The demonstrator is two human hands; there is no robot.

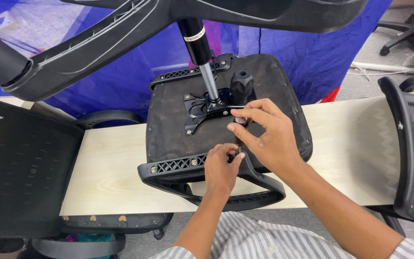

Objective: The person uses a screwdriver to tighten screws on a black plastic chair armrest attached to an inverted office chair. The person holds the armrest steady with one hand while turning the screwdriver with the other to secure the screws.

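A: While the right hand pinches a small dark piece just below the black knob, where does the work stand?

B: At a fastening step, as I judge it. The upturned chair seat lies at the centre of the frame on the pale wooden table, its underside facing up. The metal tilt plate sits bolted in the middle of it, with the gas cylinder rising from the plate toward the chair base across the top of the frame.

A: And the left hand?

B: Its fingers are curled together at the near edge of the seat, just above the black armrest loop. They seem closed on something small, a screw or bit perhaps, but it is hidden, so I cannot tell what.

A: Is the right hand clamped on anything?

B: Thumb and forefinger are pressed together on the slim dark piece under the knob; the other fingers spread loose.

A: What does the next move call for?

B: Fine alignment, I think: both hands meet over one spot near the seat's lower middle, so the piece must be seated straight before any turning.

A: Anything else around?

B: A mesh chair back at the left, another black chair part at the right edge, blue cloth behind.
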